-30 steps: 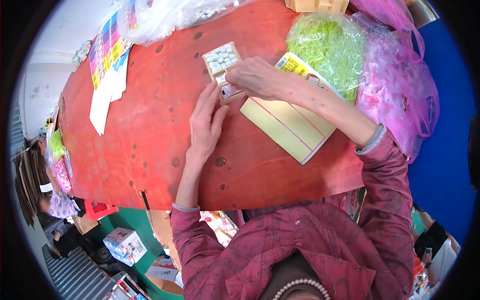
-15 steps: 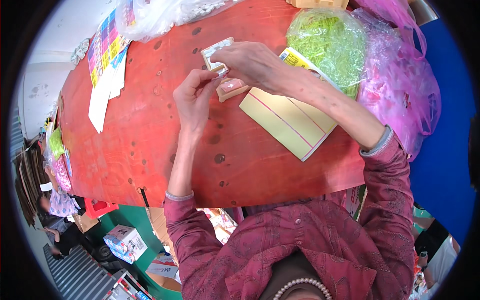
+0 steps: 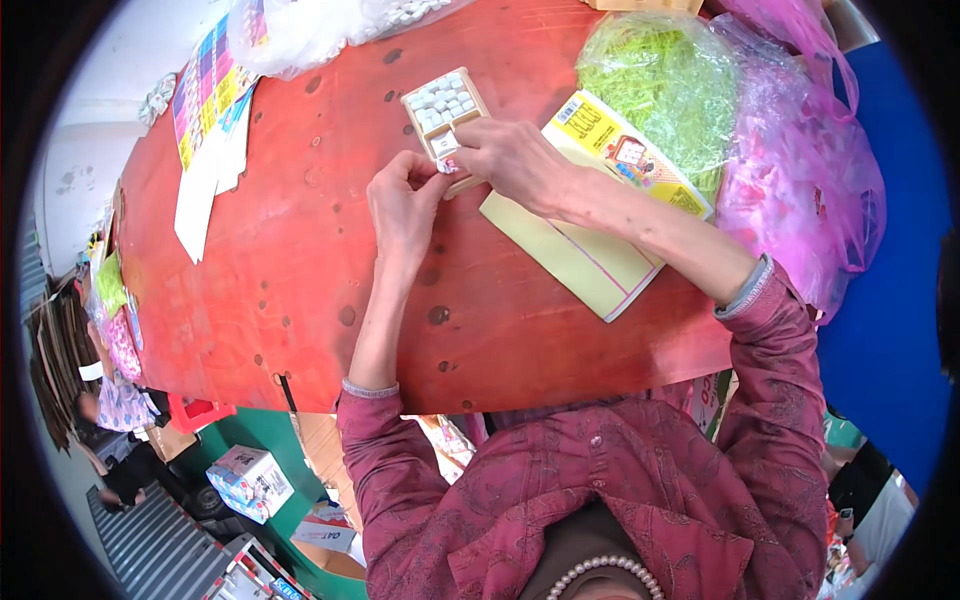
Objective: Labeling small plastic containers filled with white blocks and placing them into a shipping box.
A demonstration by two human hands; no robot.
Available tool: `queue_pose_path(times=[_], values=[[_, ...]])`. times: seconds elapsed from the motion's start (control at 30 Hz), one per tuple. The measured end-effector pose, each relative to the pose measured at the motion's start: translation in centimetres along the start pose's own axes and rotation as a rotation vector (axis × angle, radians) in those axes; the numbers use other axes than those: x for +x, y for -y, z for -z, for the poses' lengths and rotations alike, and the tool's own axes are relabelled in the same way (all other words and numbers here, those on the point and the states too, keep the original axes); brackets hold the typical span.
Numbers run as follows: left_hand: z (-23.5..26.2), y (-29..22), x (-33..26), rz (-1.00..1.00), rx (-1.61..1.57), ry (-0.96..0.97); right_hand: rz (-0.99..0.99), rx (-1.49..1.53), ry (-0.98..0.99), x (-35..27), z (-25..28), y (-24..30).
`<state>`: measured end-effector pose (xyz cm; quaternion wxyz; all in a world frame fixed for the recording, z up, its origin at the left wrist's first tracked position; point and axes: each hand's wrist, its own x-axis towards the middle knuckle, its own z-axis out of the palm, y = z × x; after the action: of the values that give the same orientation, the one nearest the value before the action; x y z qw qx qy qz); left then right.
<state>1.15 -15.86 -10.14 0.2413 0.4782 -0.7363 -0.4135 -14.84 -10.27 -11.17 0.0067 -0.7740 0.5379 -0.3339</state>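
Note:
A shallow wooden tray (image 3: pixel 480 93) stands on the red table, its far compartment filled with small white pieces (image 3: pixel 443 103). In its nearer section lies a white block (image 3: pixel 443 145), partly covered by my fingers. My left hand (image 3: pixel 402 205) pinches a tiny white item with pink marks (image 3: pixel 448 164) at the tray's near end. My right hand (image 3: pixel 515 165) is closed over the tray's lower right side, fingertips close to the left ones. Whether it grips anything is hidden. Beneath my right forearm lie a yellow printed card (image 3: pixel 628 150) and a pale yellow card sheet (image 3: pixel 570 255).
Clear bags of green shredded filler (image 3: pixel 655 90) and pink filler (image 3: pixel 790 190) crowd the right side of the red table (image 3: pixel 240 310). Printed sheets (image 3: pixel 215 120) lie far left, beside a bag of white pieces (image 3: pixel 300 35). Cartons (image 3: pixel 250 485) stand on the green floor.
My right hand has moved down and right off the tray's far compartment, uncovering the white pieces. My left hand has shifted slightly right and down. More of the yellow card shows.

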Motion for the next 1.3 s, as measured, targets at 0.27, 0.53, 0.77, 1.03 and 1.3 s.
queue_pose_path(times=[0.27,0.53,0.77,1.03,1.3], values=[[0.3,0.7,0.3,-0.016,-0.034,0.053,0.142,-0.133,0.077,-0.6,0.0,-0.2],[0.1,0.3,0.0,0.027,-0.125,0.022,0.164,-0.314,0.201,-1.1,0.5,1.0],[0.4,-0.1,-0.1,0.039,-0.080,0.094,-0.290,0.095,0.161,-0.5,1.3,0.4],[-0.5,0.7,-0.4,-0.058,-0.198,-0.012,-0.366,0.180,0.155,-0.1,0.6,0.1],[-0.1,0.1,0.6,-0.044,-0.048,0.101,-0.354,0.128,0.172,0.1,0.7,-0.3]])
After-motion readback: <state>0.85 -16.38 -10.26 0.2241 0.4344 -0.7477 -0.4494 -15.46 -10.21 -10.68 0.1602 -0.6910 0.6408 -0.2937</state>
